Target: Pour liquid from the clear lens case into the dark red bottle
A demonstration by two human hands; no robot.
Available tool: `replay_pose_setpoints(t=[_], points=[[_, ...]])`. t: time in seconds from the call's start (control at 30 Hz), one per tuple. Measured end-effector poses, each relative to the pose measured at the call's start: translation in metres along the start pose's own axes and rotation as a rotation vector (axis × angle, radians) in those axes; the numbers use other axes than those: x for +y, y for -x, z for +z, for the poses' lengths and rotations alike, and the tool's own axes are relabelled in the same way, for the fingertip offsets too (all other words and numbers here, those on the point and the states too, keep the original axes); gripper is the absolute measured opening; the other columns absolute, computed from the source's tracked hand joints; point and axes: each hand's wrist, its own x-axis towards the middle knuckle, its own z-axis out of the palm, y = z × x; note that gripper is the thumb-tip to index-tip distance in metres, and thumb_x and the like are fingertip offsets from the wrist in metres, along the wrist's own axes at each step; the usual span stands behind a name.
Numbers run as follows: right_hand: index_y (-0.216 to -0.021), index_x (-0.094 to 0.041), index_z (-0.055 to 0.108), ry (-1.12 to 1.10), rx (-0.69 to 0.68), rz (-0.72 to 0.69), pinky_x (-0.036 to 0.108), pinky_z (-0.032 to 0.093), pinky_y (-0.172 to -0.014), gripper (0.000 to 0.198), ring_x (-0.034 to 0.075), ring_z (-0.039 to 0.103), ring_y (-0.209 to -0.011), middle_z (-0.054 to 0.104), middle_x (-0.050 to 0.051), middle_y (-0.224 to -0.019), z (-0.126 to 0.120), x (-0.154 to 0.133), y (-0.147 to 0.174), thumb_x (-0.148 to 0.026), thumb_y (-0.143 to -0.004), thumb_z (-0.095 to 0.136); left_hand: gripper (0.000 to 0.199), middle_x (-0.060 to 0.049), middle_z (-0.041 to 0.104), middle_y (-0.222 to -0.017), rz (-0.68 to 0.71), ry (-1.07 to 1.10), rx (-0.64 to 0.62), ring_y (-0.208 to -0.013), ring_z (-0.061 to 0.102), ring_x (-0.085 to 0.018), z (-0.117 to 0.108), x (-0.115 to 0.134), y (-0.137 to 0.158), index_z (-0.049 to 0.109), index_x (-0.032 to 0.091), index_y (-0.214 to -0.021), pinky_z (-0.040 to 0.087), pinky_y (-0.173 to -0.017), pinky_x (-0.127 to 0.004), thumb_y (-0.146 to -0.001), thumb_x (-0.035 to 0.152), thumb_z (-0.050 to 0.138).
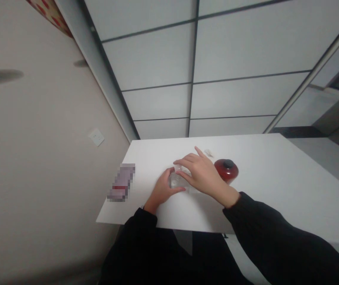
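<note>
A small clear container (178, 181), see-through like glass or plastic, is on the white table in front of me. My left hand (162, 188) is wrapped round its left side, thumb along the near edge. Over its top reaches my right hand (197, 170), thumb and index finger closed on a small pale, clear piece (178, 168) that looks like a cap or stopper. Whether that piece touches the container I cannot tell. Close beyond my right wrist stands a dark red bottle (225, 171) with a black cap, partly hidden by the wrist.
A small crumpled clear scrap (208, 152) lies behind my right hand. On the left of the white table (276, 178) is a blurred-out purplish flat object (123, 182). A wall with a socket (97, 137) borders the left side; white panelled doors (160, 103) stand behind.
</note>
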Motion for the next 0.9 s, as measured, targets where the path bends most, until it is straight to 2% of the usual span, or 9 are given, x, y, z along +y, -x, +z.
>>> replay_pose_setpoints(t=[0.33,0.9], points=[[-0.117,-0.022,0.074,0.041,-0.002,-0.029,0.059,0.029,-0.127,0.02,0.025,0.069,-0.108,0.077,0.005,-0.105,0.0003,-0.0011,-0.0025,-0.029,-0.1,0.068,0.072,-0.009,0.069,-0.128,-0.005,-0.008,0.005,-0.119,0.064,-0.033,0.0013,-0.0017,0.0013,0.059,0.021,-0.129,0.049,-0.108,-0.05,-0.071,0.044,0.094],[-0.114,-0.022,0.076,-0.027,-0.012,0.068,0.059,0.03,-0.128,0.019,0.025,0.07,-0.109,0.077,0.006,-0.107,0.0008,0.0004,-0.0036,-0.031,-0.097,0.072,0.074,-0.011,0.068,-0.132,0.013,0.001,-0.002,-0.124,0.063,-0.035,0.0016,-0.0052,0.0005,0.059,0.02,-0.129,0.047,-0.111,-0.051,-0.071,0.049,0.094]])
